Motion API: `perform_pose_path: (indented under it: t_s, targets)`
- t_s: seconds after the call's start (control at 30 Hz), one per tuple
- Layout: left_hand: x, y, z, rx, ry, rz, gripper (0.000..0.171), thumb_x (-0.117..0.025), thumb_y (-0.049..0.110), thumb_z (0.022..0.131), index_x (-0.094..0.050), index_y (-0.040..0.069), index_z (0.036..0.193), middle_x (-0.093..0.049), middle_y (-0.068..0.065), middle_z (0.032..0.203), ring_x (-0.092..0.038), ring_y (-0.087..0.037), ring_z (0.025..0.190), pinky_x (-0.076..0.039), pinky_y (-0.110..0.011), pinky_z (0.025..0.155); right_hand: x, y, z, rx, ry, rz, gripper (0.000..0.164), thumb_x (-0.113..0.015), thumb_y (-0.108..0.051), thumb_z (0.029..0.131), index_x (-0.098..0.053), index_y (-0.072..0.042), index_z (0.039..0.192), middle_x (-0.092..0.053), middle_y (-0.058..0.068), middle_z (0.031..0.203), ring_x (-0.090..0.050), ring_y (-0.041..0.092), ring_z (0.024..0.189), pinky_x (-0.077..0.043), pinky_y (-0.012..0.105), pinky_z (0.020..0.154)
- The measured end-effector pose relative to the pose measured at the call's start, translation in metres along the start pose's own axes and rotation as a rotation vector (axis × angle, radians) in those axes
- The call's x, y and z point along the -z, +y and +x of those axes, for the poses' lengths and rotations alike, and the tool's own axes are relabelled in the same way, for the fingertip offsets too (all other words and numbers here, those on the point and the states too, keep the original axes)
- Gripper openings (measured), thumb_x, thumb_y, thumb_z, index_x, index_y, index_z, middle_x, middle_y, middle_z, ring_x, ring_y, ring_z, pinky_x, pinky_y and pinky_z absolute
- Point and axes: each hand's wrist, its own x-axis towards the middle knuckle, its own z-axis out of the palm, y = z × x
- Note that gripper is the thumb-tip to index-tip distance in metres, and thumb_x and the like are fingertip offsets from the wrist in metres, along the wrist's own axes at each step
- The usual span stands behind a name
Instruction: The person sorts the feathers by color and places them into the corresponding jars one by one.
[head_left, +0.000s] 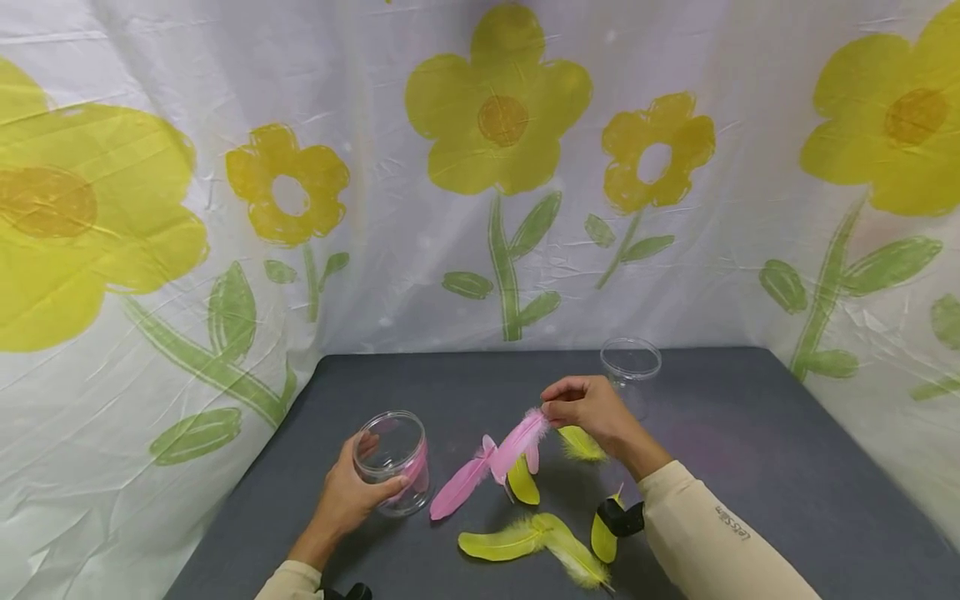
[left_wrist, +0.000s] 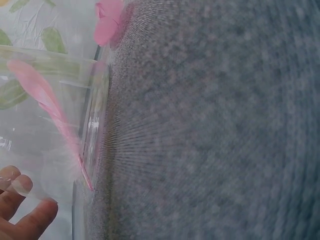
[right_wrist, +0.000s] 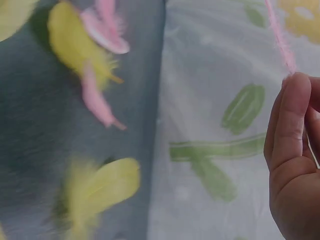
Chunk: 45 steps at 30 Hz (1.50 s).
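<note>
Pink feather (head_left: 520, 446) in right hand (head_left: 596, 417), over the bench (head_left: 465, 392).
Right hand pinches the downy quill end; left hand (head_left: 348, 492) grips the jar (head_left: 393, 460), nine o'clock of the feather. Long axis runs one to seven o'clock in head view, vane tip toward seven. Should handle very light, soft, easily bent; quill likely the best hold.

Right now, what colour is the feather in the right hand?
Pink: the feather pinched by the right hand shows best in the head view.
</note>
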Motion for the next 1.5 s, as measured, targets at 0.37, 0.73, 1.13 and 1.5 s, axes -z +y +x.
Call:
perform_pose_path:
  t_s: [0.37,0.73,1.13,1.5]
  targets:
    - [-0.001,-0.003,0.001,-0.003,0.012,-0.011,0.1,-0.091,0.025,0.064,-0.034,-0.004,0.14,-0.049,-0.022,0.137,-0.044,-0.038,0.128,-0.033,-0.054,0.103,-0.025,-0.039,0.022,0.039,-0.026,-0.008,0.017,-0.071,-0.001,0.086,-0.069,0.005,0.101,-0.066,0.016,0.095,-0.065,0.026,0.081,-0.055,0.039,0.076]
    - [0.0,0.001,0.0,0.002,0.009,-0.02,0.098,-0.09,0.024,0.067,-0.033,-0.006,0.14,-0.049,-0.024,0.136,-0.043,-0.037,0.129,-0.032,-0.054,0.104,-0.053,-0.05,0.039,0.108,-0.057,0.013,0.019,-0.071,0.0,0.085,-0.068,0.007,0.102,-0.067,0.015,0.093,-0.065,0.024,0.08,-0.055,0.041,0.078]
    - [0.0,-0.001,0.002,0.006,0.01,-0.03,0.099,-0.091,0.023,0.064,-0.034,-0.005,0.14,-0.049,-0.021,0.137,-0.044,-0.036,0.128,-0.033,-0.053,0.103,-0.095,-0.045,0.054,0.152,-0.007,-0.048,0.013,-0.071,-0.001,0.086,-0.071,0.002,0.098,-0.067,0.011,0.09,-0.066,0.023,0.076,-0.056,0.039,0.074]
    - [-0.001,-0.001,0.001,0.012,0.011,-0.04,0.1,-0.092,0.024,0.064,-0.034,-0.005,0.14,-0.05,-0.021,0.136,-0.046,-0.035,0.127,-0.035,-0.051,0.103,-0.128,-0.029,0.058,0.217,0.001,-0.25,0.008,-0.068,-0.003,0.088,-0.072,-0.005,0.094,-0.068,0.001,0.083,-0.066,0.016,0.071,-0.055,0.031,0.065]
